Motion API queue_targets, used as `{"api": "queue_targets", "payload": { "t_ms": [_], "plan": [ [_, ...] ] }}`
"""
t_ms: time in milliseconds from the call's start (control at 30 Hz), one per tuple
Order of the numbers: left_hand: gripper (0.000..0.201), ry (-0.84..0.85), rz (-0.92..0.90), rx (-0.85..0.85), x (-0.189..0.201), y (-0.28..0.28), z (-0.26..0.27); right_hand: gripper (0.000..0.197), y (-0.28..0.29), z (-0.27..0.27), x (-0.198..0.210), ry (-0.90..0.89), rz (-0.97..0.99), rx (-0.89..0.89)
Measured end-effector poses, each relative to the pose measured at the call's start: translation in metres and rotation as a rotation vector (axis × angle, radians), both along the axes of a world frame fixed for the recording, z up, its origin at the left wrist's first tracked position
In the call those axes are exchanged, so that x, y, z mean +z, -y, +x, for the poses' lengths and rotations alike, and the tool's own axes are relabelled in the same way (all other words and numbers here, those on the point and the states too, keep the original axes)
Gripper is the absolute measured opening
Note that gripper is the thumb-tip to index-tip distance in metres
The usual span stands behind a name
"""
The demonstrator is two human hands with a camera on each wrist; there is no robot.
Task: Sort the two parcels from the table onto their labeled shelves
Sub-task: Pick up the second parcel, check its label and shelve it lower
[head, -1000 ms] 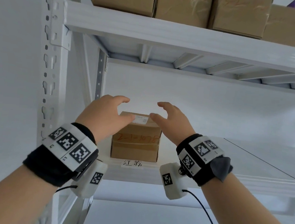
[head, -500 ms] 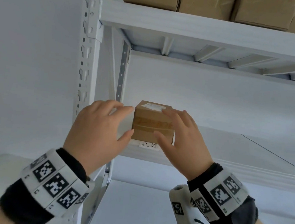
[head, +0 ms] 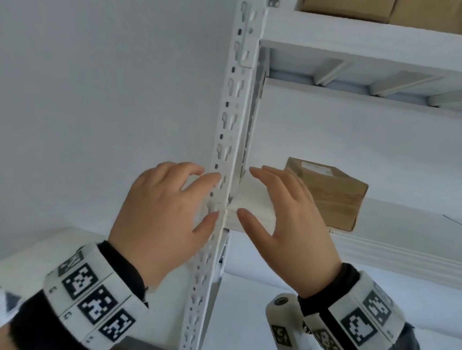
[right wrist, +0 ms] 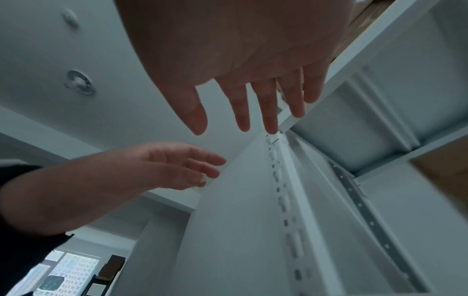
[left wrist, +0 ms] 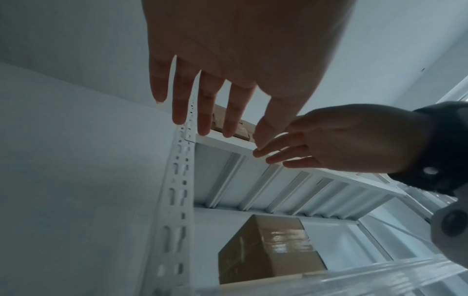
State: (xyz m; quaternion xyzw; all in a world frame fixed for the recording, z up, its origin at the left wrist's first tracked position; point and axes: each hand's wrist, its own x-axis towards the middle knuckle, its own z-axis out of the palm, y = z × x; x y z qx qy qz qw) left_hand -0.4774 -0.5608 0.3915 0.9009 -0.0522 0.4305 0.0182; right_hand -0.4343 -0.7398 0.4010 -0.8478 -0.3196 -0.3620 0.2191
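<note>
A brown cardboard parcel [head: 331,194] with a white label on top sits on the middle shelf [head: 402,245] of the white rack, near its left end. It also shows from below in the left wrist view as the parcel [left wrist: 268,250]. My left hand [head: 162,216] hovers in front of the rack's upright post, its fingers straight and holding nothing. My right hand [head: 284,221] hangs just left of the parcel, clear of it, with fingers spread and nothing in it. Both palms appear empty in the wrist views, the left hand [left wrist: 228,60] and the right hand [right wrist: 240,60].
The perforated white upright post [head: 221,174] stands between my two hands. Several cardboard boxes [head: 378,6] fill the top shelf. A white table corner [head: 35,263] lies at lower left. The middle shelf stretches right of the parcel.
Both hands have come off the parcel and drawn back to the left, toward the post. The parcel stays on the shelf. The view has swung left.
</note>
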Motion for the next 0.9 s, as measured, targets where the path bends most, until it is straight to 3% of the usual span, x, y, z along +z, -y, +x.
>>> {"api": "queue_targets", "payload": {
  "t_ms": [233,433,700,900],
  "plan": [
    [0.05,-0.034,0.088,0.069,-0.009,-0.118,-0.029,0.059,-0.134,-0.02,-0.022,-0.01,0.027,0.125],
    [0.047,-0.083,0.107,0.117,-0.022,-0.2,-0.045,0.061,-0.218,-0.025,-0.042,-0.075,0.013,0.153],
    [0.047,-0.138,0.069,0.182,-0.049,-0.268,-0.035,0.066,-0.281,0.009,-0.069,-0.191,-0.066,0.132],
    [0.048,-0.191,0.062,0.203,-0.068,-0.303,0.005,0.075,-0.312,0.06,-0.1,-0.291,-0.123,0.082]
  ]
}}
